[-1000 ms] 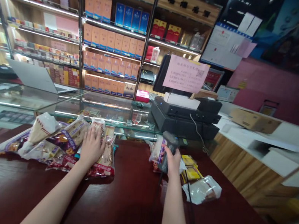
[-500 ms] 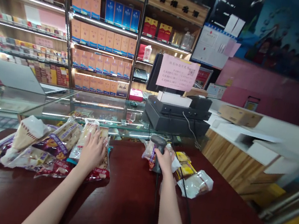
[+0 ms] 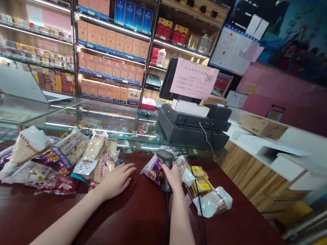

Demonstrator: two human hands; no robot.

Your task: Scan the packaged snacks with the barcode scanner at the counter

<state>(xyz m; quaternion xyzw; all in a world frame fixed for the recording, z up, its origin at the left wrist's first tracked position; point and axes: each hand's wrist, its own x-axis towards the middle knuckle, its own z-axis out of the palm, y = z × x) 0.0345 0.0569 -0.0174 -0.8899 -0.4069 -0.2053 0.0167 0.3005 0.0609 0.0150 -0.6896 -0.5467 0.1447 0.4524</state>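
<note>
My right hand (image 3: pixel 173 176) is wrapped round the handle of a dark grey barcode scanner (image 3: pixel 165 156), its black cord running down toward me. Just left of the scanner, and partly behind it, lies a purple snack bag (image 3: pixel 152 169). My left hand (image 3: pixel 118 179) is open, fingers spread, over the right edge of a pile of packaged snacks. Under and beside it are a striped snack packet (image 3: pixel 100 167) and a white packet (image 3: pixel 90 159). A second purple snack bag (image 3: pixel 61 154) and a paper-topped packet (image 3: pixel 29 145) lie farther left.
Yellow packets (image 3: pixel 202 182) and a clear-wrapped packet (image 3: pixel 215 202) lie right of my right hand. Behind the dark red tabletop (image 3: pixel 132 227) are a glass display counter (image 3: pixel 113 120) and a cash register (image 3: pixel 192 129). A black cable (image 3: pixel 203 222) crosses the right side.
My left hand has moved right, off the middle of the snack pile. My right hand and the scanner have shifted slightly left, and more of the purple bag beside the scanner shows.
</note>
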